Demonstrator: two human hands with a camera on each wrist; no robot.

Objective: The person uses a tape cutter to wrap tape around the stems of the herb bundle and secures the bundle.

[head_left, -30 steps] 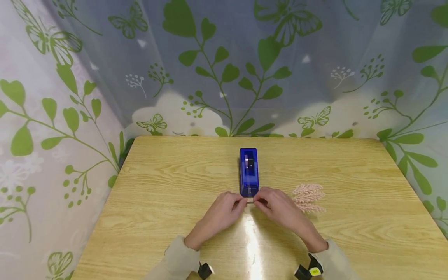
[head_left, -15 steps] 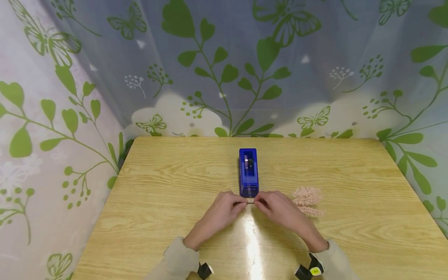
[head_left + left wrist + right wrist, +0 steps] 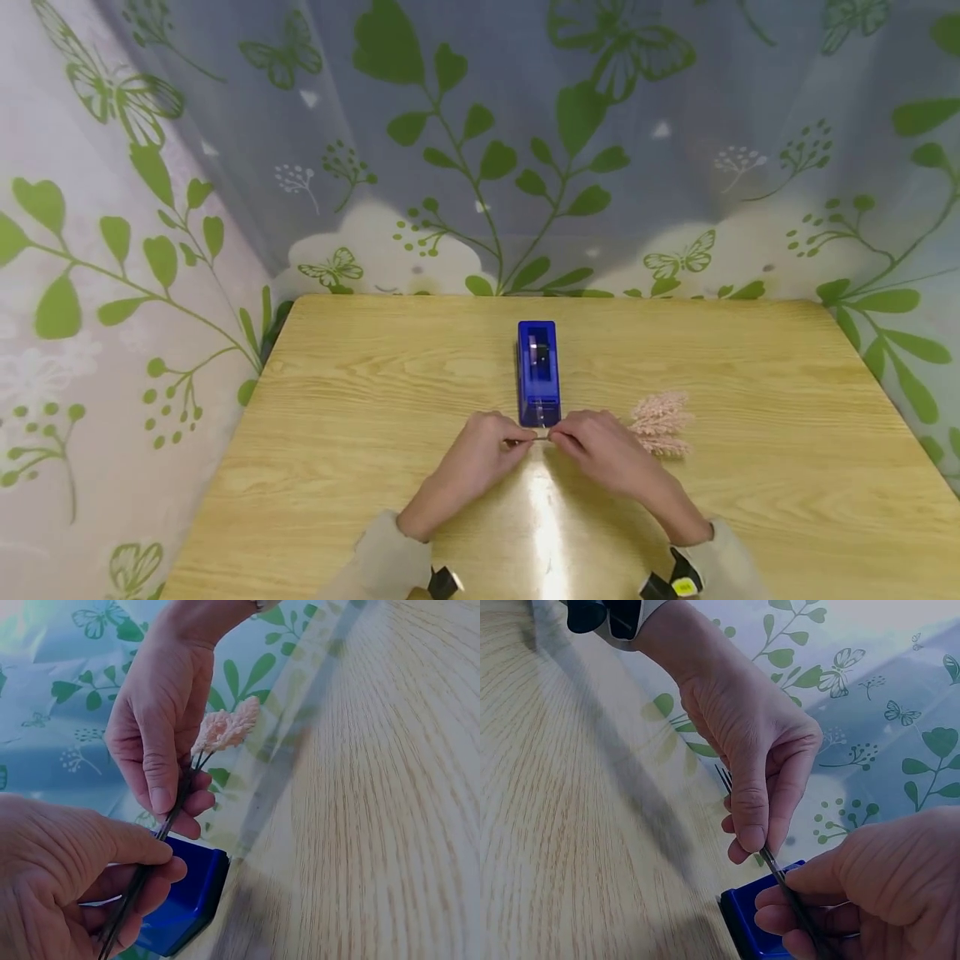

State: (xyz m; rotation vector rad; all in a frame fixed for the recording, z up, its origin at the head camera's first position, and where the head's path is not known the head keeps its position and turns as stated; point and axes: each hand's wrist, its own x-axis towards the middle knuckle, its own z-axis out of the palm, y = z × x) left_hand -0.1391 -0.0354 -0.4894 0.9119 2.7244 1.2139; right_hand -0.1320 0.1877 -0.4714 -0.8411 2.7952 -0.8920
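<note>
Between them, my two hands hold a bunch of thin dark stems [image 3: 129, 900] with fluffy pink artificial flowers [image 3: 663, 423] at the right end. My left hand [image 3: 480, 454] pinches the stems between thumb and fingers, their lower ends running through its curled fingers. My right hand [image 3: 609, 454] pinches them nearer the flowers, thumb on top. Only a short piece of stem shows between the fingertips, with a shiny band on it in the right wrist view. Just beyond the fingertips stands a blue tape dispenser [image 3: 542, 388], its cutting end facing me.
The wooden table [image 3: 360, 383] spreads out around both hands. A curtain [image 3: 450, 167] printed with green leaves and butterflies hangs along its back and left side. A black wrist camera [image 3: 444, 582] sits at the left cuff.
Both hands stay in front of the tape dispenser, still pinching the stems. The pink flower heads have shifted and turned slightly, and the head view has moved a little.
</note>
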